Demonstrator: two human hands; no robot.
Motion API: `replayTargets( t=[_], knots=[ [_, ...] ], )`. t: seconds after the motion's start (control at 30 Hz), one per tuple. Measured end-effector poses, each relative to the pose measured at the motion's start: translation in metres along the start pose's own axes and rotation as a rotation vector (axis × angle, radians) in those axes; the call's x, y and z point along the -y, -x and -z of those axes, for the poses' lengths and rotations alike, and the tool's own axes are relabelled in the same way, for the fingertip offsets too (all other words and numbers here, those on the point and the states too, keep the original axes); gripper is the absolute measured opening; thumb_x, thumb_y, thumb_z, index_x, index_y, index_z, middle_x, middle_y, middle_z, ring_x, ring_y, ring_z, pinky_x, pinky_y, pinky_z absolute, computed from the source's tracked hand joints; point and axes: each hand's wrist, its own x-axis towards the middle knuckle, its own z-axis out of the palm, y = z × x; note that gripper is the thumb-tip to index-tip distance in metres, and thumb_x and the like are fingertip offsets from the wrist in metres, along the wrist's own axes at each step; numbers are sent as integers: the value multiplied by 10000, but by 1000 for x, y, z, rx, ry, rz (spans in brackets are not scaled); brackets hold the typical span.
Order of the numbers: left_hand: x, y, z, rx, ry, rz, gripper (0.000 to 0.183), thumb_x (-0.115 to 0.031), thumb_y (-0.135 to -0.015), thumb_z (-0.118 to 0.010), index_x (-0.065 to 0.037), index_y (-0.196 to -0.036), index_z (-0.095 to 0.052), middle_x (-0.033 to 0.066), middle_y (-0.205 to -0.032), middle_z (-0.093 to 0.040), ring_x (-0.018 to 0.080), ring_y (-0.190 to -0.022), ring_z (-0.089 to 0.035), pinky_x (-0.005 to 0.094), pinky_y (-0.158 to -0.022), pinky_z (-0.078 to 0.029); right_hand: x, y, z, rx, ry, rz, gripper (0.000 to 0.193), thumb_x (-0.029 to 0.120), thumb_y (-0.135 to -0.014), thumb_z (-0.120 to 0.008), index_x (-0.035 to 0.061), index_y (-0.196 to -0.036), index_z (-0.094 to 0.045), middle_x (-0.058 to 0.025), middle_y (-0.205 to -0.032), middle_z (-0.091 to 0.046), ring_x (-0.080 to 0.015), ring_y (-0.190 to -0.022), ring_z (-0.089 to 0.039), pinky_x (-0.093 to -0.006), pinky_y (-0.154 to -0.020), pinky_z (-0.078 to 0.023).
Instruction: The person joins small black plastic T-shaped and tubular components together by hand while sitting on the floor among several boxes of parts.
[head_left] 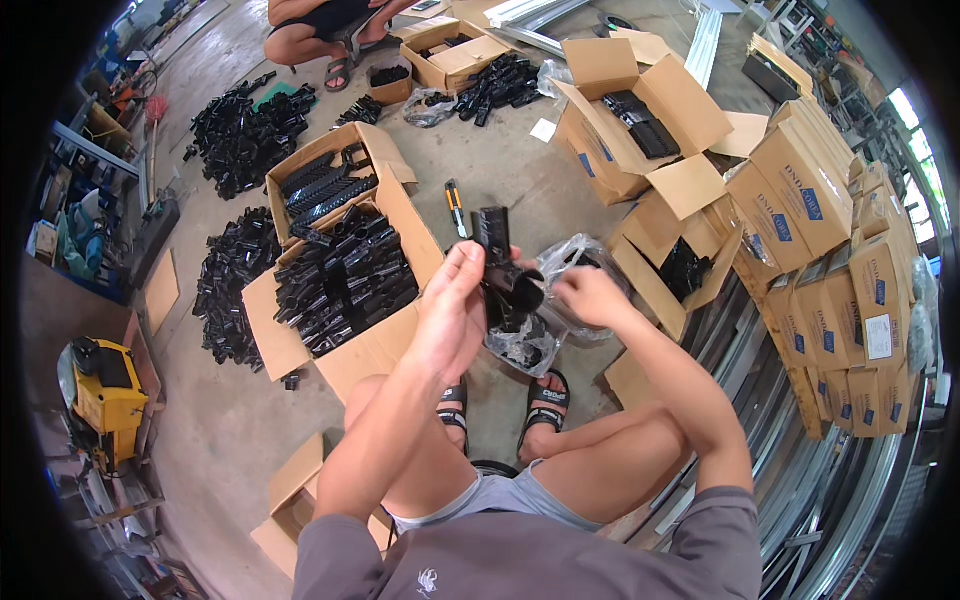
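Near the centre of the frame, a black fitting (494, 240) is held up off the floor, one tube of it pointing toward the top edge and a round open end facing lower right. The left hand (452, 305) grips it from the left, thumb along the near side, closed around the piece. Just right of the round end, the right hand (592, 297) has its fingers curled in; whether they pinch anything cannot be told. Behind and below both hands lies a clear bag (578, 246) with dark contents, and above the fitting a yellow knife (455, 208) rests on the floor (420, 150). Left of centre stands a carton (278, 335) filled with black tubes (345, 285), touching a second carton (392, 150) above it that holds ridged black parts (320, 190). Two heaps of black pieces lie farther left, an upper heap (245, 140) and a lower heap (237, 290). Right of centre, two open boxes hold dark items: an upper box (590, 140) and a lower box (650, 300). Stacked cartons (790, 200) fill the right side, a yellow machine (105, 410) stands at the lower left, and a co-worker (305, 40) crouches at the top edge.
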Motion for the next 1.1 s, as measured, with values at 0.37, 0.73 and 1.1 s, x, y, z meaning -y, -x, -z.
replayTargets(
  t=[0.37,0.73,1.1],
  knots=[
    [-7,7,13,-205,30,-24,253,-300,-1015,-527,-64,-1103,-555,90,-1142,-646,157,-952,-629,326,-866,-523,-71,-8,-233,279,210,-311,221,153,-809,-650,86,-1003,-731,-204,-1046,-696,-370,-996,-672,-463,-866,-540],
    [-11,7,14,-139,-258,-289,217,-178,-992,-575,-22,-1136,-535,125,-1152,-647,160,-979,-639,325,-871,-527,-63,-16,-269,71,-20,-608,270,131,-810,-615,-35,-1003,-702,-292,-1046,-667,-415,-1037,-647,-481,-896,-518],
    [-12,14,21,-250,-367,-408,249,-140,-959,-632,-34,-1176,-578,20,-1052,-604,99,-1004,-558,260,-898,-465,-80,3,-210,-453,-655,-633,181,117,-810,-650,14,-939,-725,-127,-872,-716,-210,-777,-676,-348,-718,-543]
  ],
)
